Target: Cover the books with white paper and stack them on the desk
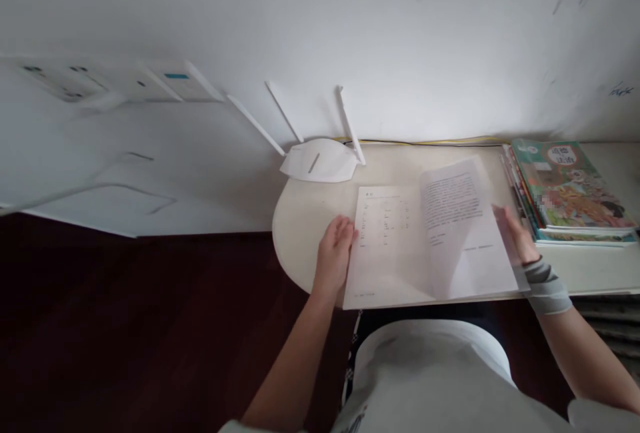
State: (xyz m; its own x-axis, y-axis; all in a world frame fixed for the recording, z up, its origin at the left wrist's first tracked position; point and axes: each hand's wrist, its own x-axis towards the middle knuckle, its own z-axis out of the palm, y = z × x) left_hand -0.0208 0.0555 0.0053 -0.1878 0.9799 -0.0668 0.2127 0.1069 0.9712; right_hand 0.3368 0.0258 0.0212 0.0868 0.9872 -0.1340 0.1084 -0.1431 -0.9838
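At frame centre, the left hand point(334, 253) lies flat on the printed sheet point(387, 246), fingers close together. The fingers of the right hand point(515, 236) grip the lifted page point(457, 226).

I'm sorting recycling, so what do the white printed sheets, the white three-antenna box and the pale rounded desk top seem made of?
White printed sheets: thin matte paper; the one at the right hand curves and shows light through. White three-antenna box: likely moulded plastic, smooth, softly glossy. Pale rounded desk top: perhaps laminated board, even and matte; its core is hidden.
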